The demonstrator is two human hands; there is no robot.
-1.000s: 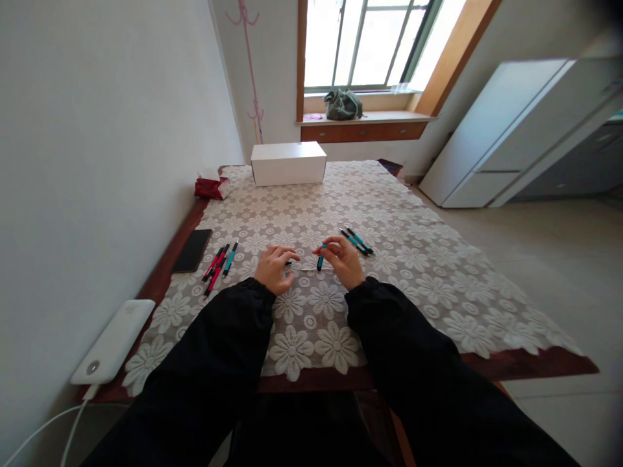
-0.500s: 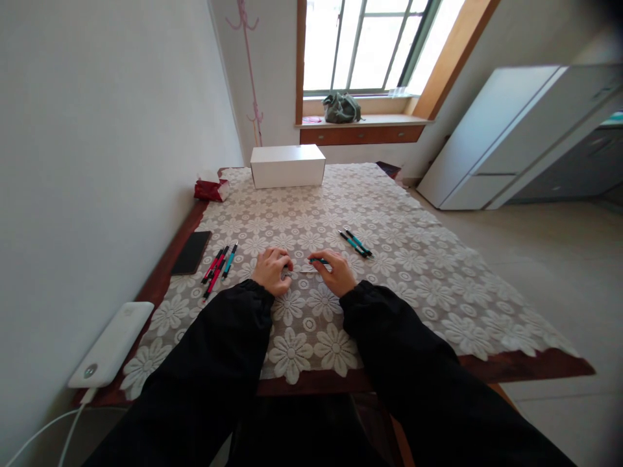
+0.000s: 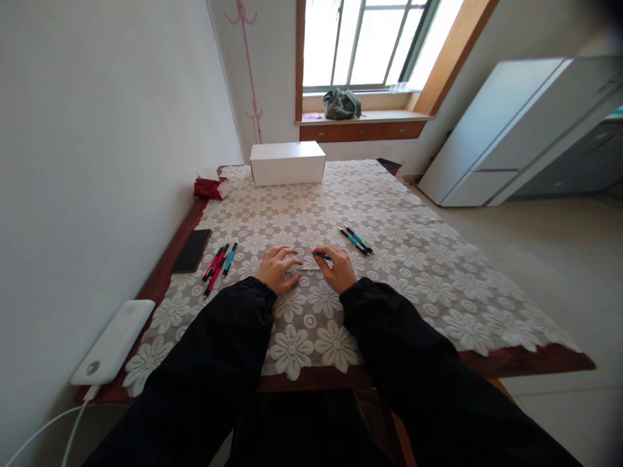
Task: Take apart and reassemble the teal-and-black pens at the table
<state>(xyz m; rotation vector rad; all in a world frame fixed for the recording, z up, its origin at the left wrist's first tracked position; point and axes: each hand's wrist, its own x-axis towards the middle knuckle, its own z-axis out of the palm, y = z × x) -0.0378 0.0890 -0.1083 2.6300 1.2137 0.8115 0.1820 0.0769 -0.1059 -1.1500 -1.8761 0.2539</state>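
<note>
My right hand (image 3: 337, 267) is closed around a teal pen (image 3: 321, 256), most of it hidden by the fingers. Just below that pen, a thin pale rod (image 3: 309, 268) spans the gap between my hands; its kind is too small to make out. My left hand (image 3: 278, 269) rests on the tablecloth with fingers and thumb apart, its fingertips close to the rod's left end. Whether they touch it I cannot tell. Left of this hand lie several red and black pens (image 3: 215, 269) and a teal pen (image 3: 230, 258). Two teal pens (image 3: 355, 240) lie to the upper right.
A lace tablecloth (image 3: 413, 259) covers the table. At its far end stands a white box (image 3: 287, 165). Along the left edge are a red tissue pack (image 3: 211, 188), a dark phone-like slab (image 3: 192, 251) and a white power bank (image 3: 114, 342) with a cable.
The fingers of my left hand have spread from a curled pose. My right hand still grips the teal pen and has shifted slightly. The loose pens lie as before.
</note>
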